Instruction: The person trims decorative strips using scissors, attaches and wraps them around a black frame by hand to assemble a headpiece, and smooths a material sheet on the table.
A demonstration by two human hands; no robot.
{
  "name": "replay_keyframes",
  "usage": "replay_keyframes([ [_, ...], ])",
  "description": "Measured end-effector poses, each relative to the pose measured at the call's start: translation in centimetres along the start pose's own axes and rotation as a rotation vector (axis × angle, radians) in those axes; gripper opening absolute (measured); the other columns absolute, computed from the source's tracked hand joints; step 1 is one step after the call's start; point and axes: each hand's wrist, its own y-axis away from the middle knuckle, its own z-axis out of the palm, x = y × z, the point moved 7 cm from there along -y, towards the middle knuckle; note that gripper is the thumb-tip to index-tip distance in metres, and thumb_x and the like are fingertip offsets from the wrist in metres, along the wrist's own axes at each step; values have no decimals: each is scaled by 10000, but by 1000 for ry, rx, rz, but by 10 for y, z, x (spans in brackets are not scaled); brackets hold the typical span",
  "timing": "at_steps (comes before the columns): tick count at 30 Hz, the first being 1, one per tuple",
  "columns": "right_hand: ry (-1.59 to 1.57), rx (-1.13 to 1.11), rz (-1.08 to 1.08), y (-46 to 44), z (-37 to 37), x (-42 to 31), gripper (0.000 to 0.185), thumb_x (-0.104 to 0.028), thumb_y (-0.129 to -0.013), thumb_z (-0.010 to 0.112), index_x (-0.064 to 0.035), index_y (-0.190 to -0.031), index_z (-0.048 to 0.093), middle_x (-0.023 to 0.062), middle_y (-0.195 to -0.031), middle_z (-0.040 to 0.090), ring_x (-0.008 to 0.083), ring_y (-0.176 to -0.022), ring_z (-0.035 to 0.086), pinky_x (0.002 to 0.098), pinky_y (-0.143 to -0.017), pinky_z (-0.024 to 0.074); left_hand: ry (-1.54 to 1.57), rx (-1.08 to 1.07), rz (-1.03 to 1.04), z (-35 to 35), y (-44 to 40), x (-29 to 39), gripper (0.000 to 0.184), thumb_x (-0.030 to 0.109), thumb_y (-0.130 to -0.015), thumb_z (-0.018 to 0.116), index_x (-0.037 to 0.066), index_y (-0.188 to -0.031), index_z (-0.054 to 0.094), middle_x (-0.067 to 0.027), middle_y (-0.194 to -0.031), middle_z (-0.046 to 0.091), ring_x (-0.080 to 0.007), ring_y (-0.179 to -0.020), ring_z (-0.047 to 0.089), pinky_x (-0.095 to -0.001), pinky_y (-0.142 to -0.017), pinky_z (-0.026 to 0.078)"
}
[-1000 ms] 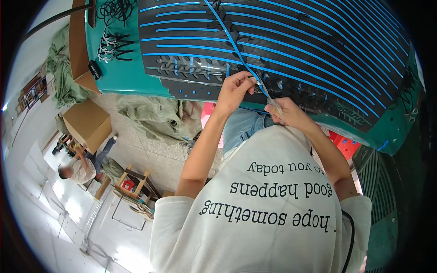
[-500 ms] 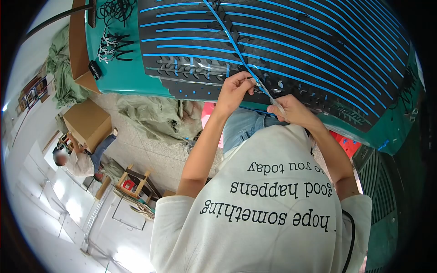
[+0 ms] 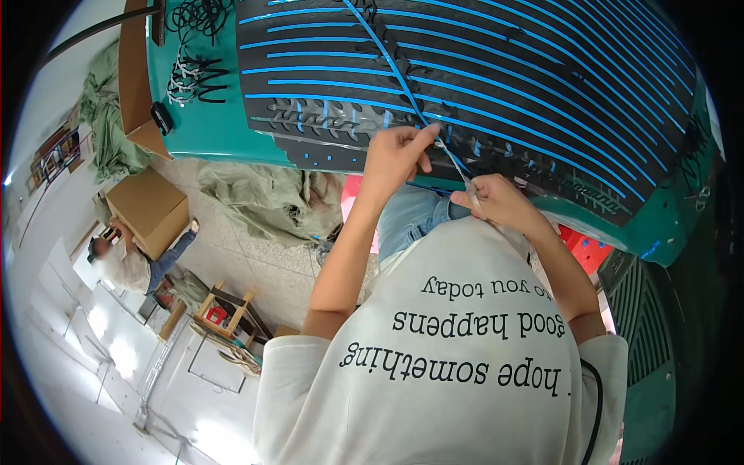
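Note:
A thin blue strip point(image 3: 391, 66) runs diagonally over a black sheet point(image 3: 325, 46) marked with parallel blue lines. My left hand point(image 3: 397, 159) is closed at the sheet's near edge, its thumb and forefinger pinching at the strip. Lower and to the right, my right hand point(image 3: 497, 203) is closed on the strip's whitish, see-through tail point(image 3: 471, 190). Between my hands that length looks twisted and shiny. Whether the tail is film or part of the strip I cannot tell.
The sheet lies on a green table point(image 3: 205, 143) with black cord coils point(image 3: 198, 17) at its left. A brown carton point(image 3: 149, 209) and crumpled green cloth point(image 3: 263, 198) are on the left. Beside the carton is another person point(image 3: 128, 267). A red object point(image 3: 585, 248) sits at right.
My left hand has shifted slightly left and its fingers have changed position at the strip. My right hand has moved slightly down. The whitish tail has twisted. The other person has shifted slightly.

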Motion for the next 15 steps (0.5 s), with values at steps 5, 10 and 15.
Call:
replay_keyframes([
  [5,-86,8,7,1,-3,-6,478,-479,-749,627,-72,-562,461,-16,-471,425,50,-417,371,210,-391,263,134,95,82,4,-12,-19,266,242,-860,545,13,-724,559,-22,-568,551,-38,-399,395,-192,-372,275],
  [10,-330,-103,100,8,0,-10,493,-496,-757,611,-86,-548,433,-12,-465,412,55,-379,337,218,-355,226,288,115,225,14,-5,-23,257,206,-871,531,3,-714,545,-23,-545,541,-42,-408,406,-191,-386,293],
  [15,-260,-76,94,6,-4,-14,488,-490,-803,553,-86,-568,411,-3,-460,400,34,-358,292,200,-333,172,328,149,280,23,-3,-25,236,191,-878,522,6,-736,555,-7,-536,522,-36,-430,392,-192,-398,296],
])
